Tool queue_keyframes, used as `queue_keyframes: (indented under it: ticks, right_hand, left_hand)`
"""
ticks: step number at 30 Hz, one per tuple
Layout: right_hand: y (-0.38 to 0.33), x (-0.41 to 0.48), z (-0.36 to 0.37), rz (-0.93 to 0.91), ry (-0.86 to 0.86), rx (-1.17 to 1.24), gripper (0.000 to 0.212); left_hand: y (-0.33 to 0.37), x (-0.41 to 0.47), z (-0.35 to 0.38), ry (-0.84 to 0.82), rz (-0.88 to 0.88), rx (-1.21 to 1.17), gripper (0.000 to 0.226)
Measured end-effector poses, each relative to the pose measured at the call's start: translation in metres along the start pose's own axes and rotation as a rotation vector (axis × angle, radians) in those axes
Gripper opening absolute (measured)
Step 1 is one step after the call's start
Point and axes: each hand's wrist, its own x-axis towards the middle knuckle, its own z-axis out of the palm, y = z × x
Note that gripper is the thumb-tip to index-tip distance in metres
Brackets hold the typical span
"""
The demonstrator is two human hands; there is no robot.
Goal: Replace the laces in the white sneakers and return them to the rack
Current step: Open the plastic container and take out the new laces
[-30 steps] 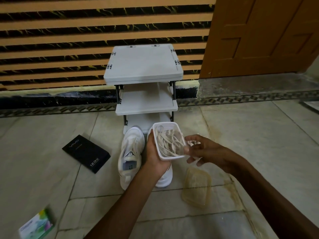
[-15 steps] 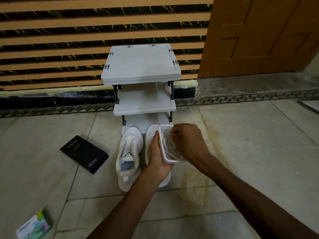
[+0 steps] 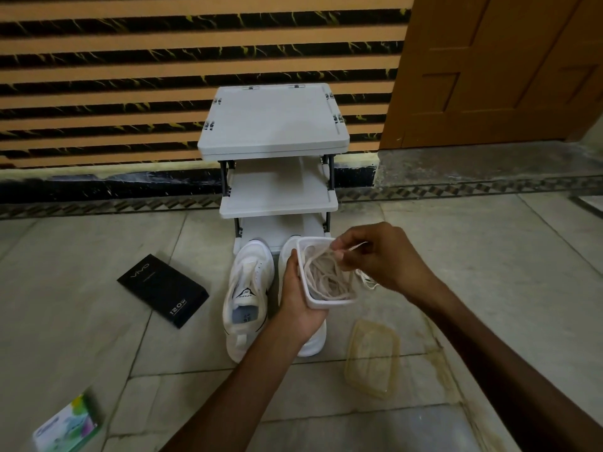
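Note:
Two white sneakers stand side by side on the floor before a grey three-tier rack (image 3: 273, 125). The left sneaker (image 3: 248, 295) shows fully; the right sneaker (image 3: 313, 340) is mostly hidden behind my left hand (image 3: 297, 305). That hand grips a white plastic box (image 3: 329, 303) from its left side, above the right sneaker. Inside lies a tangle of white laces (image 3: 326, 275). My right hand (image 3: 375, 259) is over the box's far right corner, pinching a strand of lace, and some lace hangs over the right rim.
A clear yellowish lid (image 3: 372, 360) lies on the tiled floor right of the sneakers. A black phone box (image 3: 163, 290) lies to the left, and a green-white carton (image 3: 65, 425) at the bottom left. A striped wall and wooden door (image 3: 489, 70) stand behind.
My right hand came from beside the box to over it, dipped into the laces, and now lifts a pinched strand at the box's right corner. The left hand keeps holding the box.

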Motion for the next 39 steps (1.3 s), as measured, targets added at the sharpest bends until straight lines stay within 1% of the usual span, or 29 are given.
queue_keyframes:
  ticks: [4, 7, 8, 10, 11, 12, 13, 14, 16, 17, 18, 20, 23, 26, 28, 29, 30, 31, 33, 34, 35, 37, 39]
  right_hand:
    - [0.011, 0.001, 0.018, -0.077, 0.092, -0.161, 0.011]
    - [0.015, -0.001, 0.013, -0.119, 0.274, -0.114, 0.010]
    - [0.019, -0.003, 0.009, -0.106, 0.355, -0.066, 0.008]
    - [0.031, -0.012, 0.006, -0.020, 0.493, -0.014, 0.006]
    - [0.042, -0.015, 0.008, 0.038, 0.511, -0.025, 0.007]
    - [0.058, -0.020, 0.012, 0.112, 0.473, -0.056, 0.007]
    - [0.073, -0.024, 0.019, 0.200, 0.376, -0.104, 0.011]
    - [0.088, -0.030, 0.027, 0.294, 0.230, -0.191, 0.027]
    - [0.114, -0.040, 0.043, 0.402, -0.123, -0.420, 0.078]
    - [0.123, -0.046, 0.051, 0.425, -0.269, -0.529, 0.100]
    - [0.128, -0.051, 0.058, 0.414, -0.369, -0.618, 0.114]
    - [0.138, -0.061, 0.070, 0.369, -0.453, -0.714, 0.126]
    - [0.142, -0.063, 0.077, 0.316, -0.452, -0.789, 0.130]
    - [0.141, -0.060, 0.077, 0.275, -0.427, -0.893, 0.129]
    - [0.138, -0.057, 0.077, 0.288, -0.395, -0.928, 0.123]
    - [0.135, -0.054, 0.074, 0.300, -0.365, -0.934, 0.114]
    - [0.132, -0.051, 0.069, 0.304, -0.325, -0.924, 0.099]
    - [0.127, -0.047, 0.062, 0.299, -0.273, -0.875, 0.077]
    - [0.112, -0.040, 0.044, 0.265, -0.116, -0.675, 0.028]
    - [0.104, -0.037, 0.035, 0.246, -0.026, -0.590, 0.013]
    - [0.096, -0.035, 0.029, 0.198, 0.091, -0.537, 0.012]
    - [0.079, -0.032, 0.022, 0.041, 0.382, -0.427, 0.015]
    - [0.059, -0.036, 0.022, -0.080, 0.603, -0.230, 0.016]
  left_hand:
    - [-0.005, 0.000, 0.004, 0.013, 0.011, -0.021, 0.059]
    - [-0.003, -0.001, 0.004, -0.012, 0.011, -0.018, 0.058]
    - [-0.002, -0.001, 0.003, -0.015, 0.014, -0.024, 0.056]
    - [0.001, -0.002, -0.003, -0.004, 0.020, -0.029, 0.055]
    - [0.002, -0.002, -0.005, 0.005, 0.023, -0.031, 0.057]
    - [0.002, -0.002, -0.007, 0.010, 0.021, -0.035, 0.059]
    - [0.002, -0.001, -0.007, 0.011, 0.019, -0.037, 0.060]
    - [0.000, 0.000, -0.009, 0.012, 0.013, -0.037, 0.060]
    - [-0.002, 0.000, -0.009, 0.012, 0.004, -0.022, 0.059]
    - [-0.005, 0.000, -0.008, 0.005, -0.006, -0.011, 0.060]
    - [-0.006, 0.000, -0.007, 0.000, -0.010, -0.001, 0.060]
    - [-0.010, 0.000, -0.007, 0.000, -0.011, 0.010, 0.059]
    - [-0.008, -0.001, -0.008, -0.009, -0.009, 0.017, 0.060]
    - [-0.006, -0.002, -0.011, -0.011, -0.010, 0.028, 0.062]
    - [-0.006, -0.002, -0.012, -0.001, -0.012, 0.027, 0.062]
    - [-0.006, -0.001, -0.013, -0.004, -0.014, 0.024, 0.063]
    - [-0.006, -0.001, -0.013, -0.006, -0.013, 0.019, 0.064]
    - [-0.007, -0.001, -0.013, -0.009, -0.009, 0.012, 0.064]
    - [-0.008, -0.002, -0.012, -0.023, 0.000, -0.004, 0.063]
    - [-0.008, -0.002, -0.011, -0.027, 0.007, -0.009, 0.062]
    - [-0.008, -0.003, -0.011, -0.025, 0.016, -0.008, 0.062]
    - [-0.007, -0.003, -0.009, -0.014, 0.033, 0.004, 0.062]
    - [-0.004, -0.002, -0.007, -0.015, 0.047, 0.011, 0.063]
